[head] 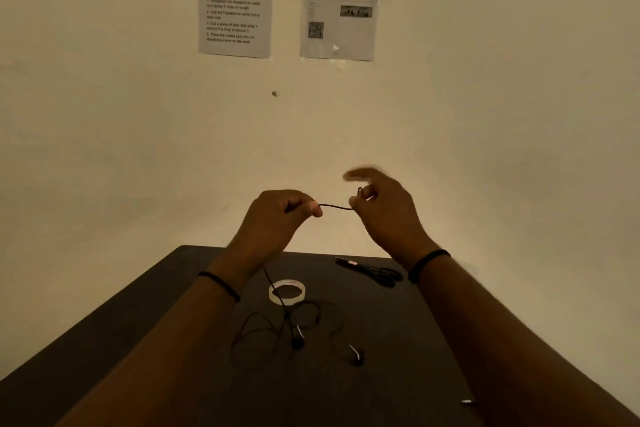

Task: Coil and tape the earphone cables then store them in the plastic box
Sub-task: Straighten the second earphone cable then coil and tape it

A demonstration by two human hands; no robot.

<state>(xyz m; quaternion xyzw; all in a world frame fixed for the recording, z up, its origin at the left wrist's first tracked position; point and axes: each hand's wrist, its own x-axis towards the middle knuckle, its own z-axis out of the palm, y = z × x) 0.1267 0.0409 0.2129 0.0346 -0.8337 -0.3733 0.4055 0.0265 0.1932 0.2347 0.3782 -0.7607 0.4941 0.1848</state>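
Up in the air above the dark table (pixel 398 322), two hands hold one earphone cable (pixel 335 207) between them. The left hand (pixel 277 215) has its fingers curled and pinches the cable at its thumb tip. From there a short piece of cable runs across, left to right, almost flat, to the right hand (pixel 381 208). The right hand pinches the cable end low down, and a tiny loop sticks up by its fingers. Its top fingers are blurry, so I cannot tell how they lie. The hands are near each other but not touching.

The rest of the cable hangs down from the left hand, crosses the tape roll (pixel 287 292), and lies loose on the table with the earbuds (pixel 355 355). Black scissors (pixel 372 271) lie further right.

I think this is the very start of the coiling step. Next, more cable should be pulled up and laid round in even loops, held tight so they do not slip. No tape is cut yet. I cannot see the plastic box
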